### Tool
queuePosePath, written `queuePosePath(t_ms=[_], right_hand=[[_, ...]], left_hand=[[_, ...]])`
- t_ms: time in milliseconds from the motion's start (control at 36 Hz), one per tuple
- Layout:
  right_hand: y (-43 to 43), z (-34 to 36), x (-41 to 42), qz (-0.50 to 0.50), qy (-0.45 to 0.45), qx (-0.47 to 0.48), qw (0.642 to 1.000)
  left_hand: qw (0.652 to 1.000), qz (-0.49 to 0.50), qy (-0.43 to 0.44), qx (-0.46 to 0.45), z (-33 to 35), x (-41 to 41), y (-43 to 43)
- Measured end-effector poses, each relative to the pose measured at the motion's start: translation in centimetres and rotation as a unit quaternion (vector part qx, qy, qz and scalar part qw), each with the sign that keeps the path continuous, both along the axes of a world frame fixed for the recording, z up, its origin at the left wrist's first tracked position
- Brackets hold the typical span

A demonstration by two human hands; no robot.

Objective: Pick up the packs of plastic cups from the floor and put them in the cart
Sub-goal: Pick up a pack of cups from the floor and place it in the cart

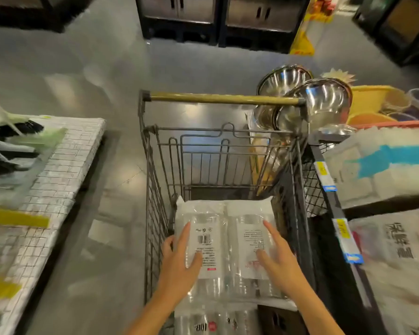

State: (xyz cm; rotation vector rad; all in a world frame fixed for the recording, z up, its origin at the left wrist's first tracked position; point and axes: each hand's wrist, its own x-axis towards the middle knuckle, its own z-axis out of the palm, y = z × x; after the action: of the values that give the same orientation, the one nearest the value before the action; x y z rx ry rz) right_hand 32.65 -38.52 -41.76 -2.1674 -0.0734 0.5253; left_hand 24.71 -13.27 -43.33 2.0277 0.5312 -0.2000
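Two clear packs of plastic cups lie side by side inside the wire cart (155, 189): the left pack (205, 213) and the right pack (249, 211), each with a white label. My left hand (179, 262) rests flat on the left pack with straight fingers. On the right pack, my right hand (276, 257) lies with fingers spread and straight. Another pack of cups (213, 322) shows beneath them at the bottom edge of the view.
The cart's handle (223, 99) is at the far end. Steel bowls (324, 100) sit on a shelf (329, 180) close to the cart's right side, with wrapped goods (385, 170) below. A low pallet of packaged items (58, 177) lies left. Grey floor (107, 81) stretches ahead.
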Motion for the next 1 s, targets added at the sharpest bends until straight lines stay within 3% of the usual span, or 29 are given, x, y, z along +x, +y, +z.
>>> queuePosePath(t_ms=[306, 500, 722, 833, 944, 1000], right_hand=[[2.4, -16.9, 5.2, 0.033, 0.051, 0.009, 0.998], [3.5, -21.4, 4.0, -0.039, 0.052, 0.014, 0.998], [3.4, -22.2, 4.9, -0.016, 0.077, -0.011, 0.997], [3.0, -19.5, 4.7, 0.005, 0.131, -0.001, 0.991], [2.7, -15.4, 5.3, 0.034, 0.143, -0.137, 0.98], [2.9, -12.4, 6.0, 0.076, 0.095, -0.188, 0.975]], left_hand=[[0.994, 0.064, 0.062, 0.067, -16.4, 3.7, -0.1], [0.992, 0.064, 0.087, 0.063, -20.9, 4.3, -0.8], [0.993, 0.023, 0.096, 0.064, -21.0, 5.0, -0.1], [0.978, -0.015, 0.177, 0.113, -18.7, 5.6, 0.1], [0.973, -0.066, 0.174, 0.133, -13.4, 6.6, 0.9], [0.973, -0.099, 0.153, 0.141, -9.7, 7.5, 1.5]])
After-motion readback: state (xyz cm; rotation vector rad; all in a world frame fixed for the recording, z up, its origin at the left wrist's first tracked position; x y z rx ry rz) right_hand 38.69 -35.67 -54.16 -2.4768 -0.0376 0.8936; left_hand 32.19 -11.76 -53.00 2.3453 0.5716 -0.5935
